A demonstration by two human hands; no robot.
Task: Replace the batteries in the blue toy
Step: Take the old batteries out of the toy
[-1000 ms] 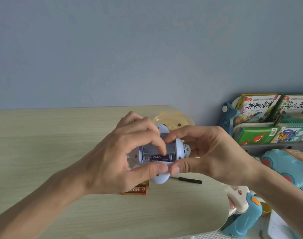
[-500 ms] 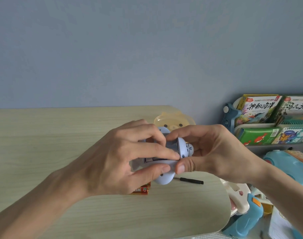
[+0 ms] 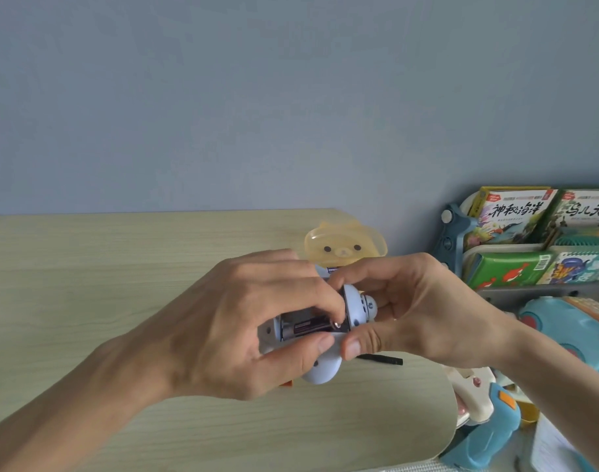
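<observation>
I hold the pale blue toy [image 3: 357, 310] above the table with both hands, its battery bay facing me. A dark battery [image 3: 310, 327] lies in the open bay. My left hand [image 3: 243, 325] grips the toy from the left, thumb under it, with a fingertip pressing on the battery's right end. My right hand [image 3: 414, 308] holds the toy's right side between thumb and fingers. A sliver of an orange battery [image 3: 287, 384] shows on the table below my left hand, mostly hidden.
A small black screwdriver [image 3: 385, 359] lies on the wooden table [image 3: 87, 284] under my right hand. A translucent yellow bear-face box [image 3: 345, 250] stands behind the toy. Right of the table are a book rack [image 3: 543, 240] and several plastic toys [image 3: 488, 424].
My left fingers have shifted on the bay, from covering it to pressing the battery's right end, so the battery shows again. The toy has tilted slightly.
</observation>
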